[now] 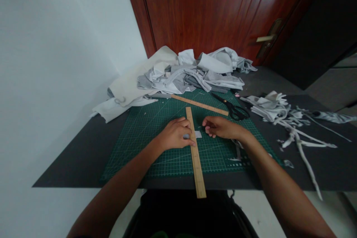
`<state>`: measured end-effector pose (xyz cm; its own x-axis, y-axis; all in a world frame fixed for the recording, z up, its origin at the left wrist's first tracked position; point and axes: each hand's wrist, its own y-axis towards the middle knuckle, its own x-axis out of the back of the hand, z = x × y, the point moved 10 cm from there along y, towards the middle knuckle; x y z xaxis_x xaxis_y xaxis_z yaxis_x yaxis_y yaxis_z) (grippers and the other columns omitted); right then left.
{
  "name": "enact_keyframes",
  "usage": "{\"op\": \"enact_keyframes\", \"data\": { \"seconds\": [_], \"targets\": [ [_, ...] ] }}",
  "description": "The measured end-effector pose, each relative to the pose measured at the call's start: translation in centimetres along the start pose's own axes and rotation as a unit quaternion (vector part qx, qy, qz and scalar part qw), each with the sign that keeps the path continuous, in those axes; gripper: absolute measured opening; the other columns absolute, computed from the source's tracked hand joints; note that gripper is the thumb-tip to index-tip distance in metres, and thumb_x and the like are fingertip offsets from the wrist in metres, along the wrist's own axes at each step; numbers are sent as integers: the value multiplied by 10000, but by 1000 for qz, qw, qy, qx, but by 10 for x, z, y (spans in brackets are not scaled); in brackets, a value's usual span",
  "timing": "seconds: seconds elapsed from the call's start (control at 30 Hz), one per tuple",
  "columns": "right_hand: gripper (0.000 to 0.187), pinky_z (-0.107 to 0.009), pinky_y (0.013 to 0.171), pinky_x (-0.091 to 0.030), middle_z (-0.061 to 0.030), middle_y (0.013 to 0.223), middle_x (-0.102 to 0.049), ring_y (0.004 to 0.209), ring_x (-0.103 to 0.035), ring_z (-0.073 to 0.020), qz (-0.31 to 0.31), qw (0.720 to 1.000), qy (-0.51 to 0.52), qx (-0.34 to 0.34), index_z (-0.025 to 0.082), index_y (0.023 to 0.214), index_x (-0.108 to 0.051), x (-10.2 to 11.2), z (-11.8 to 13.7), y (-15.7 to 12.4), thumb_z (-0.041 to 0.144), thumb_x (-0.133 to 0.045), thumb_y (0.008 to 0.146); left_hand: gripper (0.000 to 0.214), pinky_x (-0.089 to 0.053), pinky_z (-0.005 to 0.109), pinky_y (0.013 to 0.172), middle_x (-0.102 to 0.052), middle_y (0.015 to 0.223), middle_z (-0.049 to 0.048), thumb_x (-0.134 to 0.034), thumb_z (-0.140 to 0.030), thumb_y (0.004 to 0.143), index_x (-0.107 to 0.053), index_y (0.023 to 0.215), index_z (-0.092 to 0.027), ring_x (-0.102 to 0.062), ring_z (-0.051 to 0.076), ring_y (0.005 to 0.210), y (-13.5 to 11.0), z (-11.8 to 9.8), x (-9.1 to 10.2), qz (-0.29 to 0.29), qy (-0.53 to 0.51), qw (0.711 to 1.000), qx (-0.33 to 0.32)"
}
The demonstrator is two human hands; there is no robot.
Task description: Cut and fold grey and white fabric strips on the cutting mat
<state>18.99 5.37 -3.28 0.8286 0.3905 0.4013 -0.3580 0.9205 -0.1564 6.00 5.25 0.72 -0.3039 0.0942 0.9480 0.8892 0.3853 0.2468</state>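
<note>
A wooden ruler (198,167) lies lengthwise on the green cutting mat (164,163), its near end sticking out past the table edge. My left hand (177,134) presses on the ruler, thumb and fingers gripping its left side. Beneath the ruler is a small light grey piece of fabric (198,134), showing on both sides of it. Just right of that fabric, my right hand (219,126) hovers low over the mat with its fingers curled together. Whatever may be between those fingertips is too small to make out.
Black-handled scissors (237,112) and a second wooden ruler (200,105) rest on the mat's far part. Behind them is a heap of grey and white fabric (192,76). More scraps and strips (267,108) lie on the right of the dark table (83,148).
</note>
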Motion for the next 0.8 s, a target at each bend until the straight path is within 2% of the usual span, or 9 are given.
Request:
{"op": "enact_keyframes", "data": {
  "seconds": [0.07, 0.2, 0.27, 0.43, 0.6, 0.7, 0.8],
  "targets": [
    [152, -245, 557, -482, 40, 696, -581, 590, -578, -125, -26, 1000, 10, -2, 205, 910, -541, 3, 0, 2, 264, -629, 802, 321, -462, 338, 841, -670, 997, 27, -877, -503, 711, -744, 772, -217, -579, 213, 966, 0, 0, 2, -7, 4, 1000, 2],
    [166, -236, 532, -458, 38, 657, -588, 569, -583, -128, -66, 997, 3, 34, 193, 899, -586, 4, 10, 7, 337, -641, 836, 302, -455, 350, 887, -692, 1075, 9, -874, -488, 722, -737, 777, -225, -582, 211, 1000, 1, -1, 2, 0, -3, 1000, 0],
    [168, -241, 549, -459, 26, 673, -603, 574, -582, -126, -75, 995, -6, 59, 174, 920, -635, 0, 16, 8, 333, -623, 864, 297, -456, 346, 891, -699, 1072, 1, -861, -492, 739, -739, 797, -227, -586, 205, 986, 1, -2, 2, 5, -5, 1000, 2],
    [183, -245, 570, -447, 18, 712, -617, 583, -564, -124, -36, 996, -13, 83, 163, 984, -677, -20, 23, 10, 300, -592, 899, 286, -455, 336, 874, -700, 1048, -10, -870, -489, 726, -763, 867, -265, -592, 208, 990, 1, -2, 4, 11, -10, 1000, 26],
    [89, -247, 582, -428, 28, 662, -609, 577, -580, -134, -76, 993, -47, 72, 173, 896, -662, -15, 18, 11, 239, -605, 877, 295, -454, 331, 884, -704, 1065, -18, -871, -489, 724, -761, 880, -264, -613, 201, 979, 2, -1, 4, 14, -8, 999, 32],
    [109, -251, 611, -420, 27, 639, -624, 584, -586, -136, -84, 989, -103, 64, 172, 874, -707, -15, 19, 12, 211, -605, 877, 268, -451, 318, 879, -704, 1074, -26, -839, -497, 765, -759, 886, -273, -630, 188, 966, 2, -3, 2, 26, -9, 999, 22],
    [144, -252, 635, -420, 21, 655, -654, 610, -592, -140, -93, 984, -136, 74, 178, 893, -736, -16, 25, 11, 201, -594, 890, 285, -451, 314, 861, -699, 1016, -22, -844, -517, 749, -754, 874, -276, -630, 190, 947, 2, -1, 2, 30, -3, 999, 37]
  ]
}}
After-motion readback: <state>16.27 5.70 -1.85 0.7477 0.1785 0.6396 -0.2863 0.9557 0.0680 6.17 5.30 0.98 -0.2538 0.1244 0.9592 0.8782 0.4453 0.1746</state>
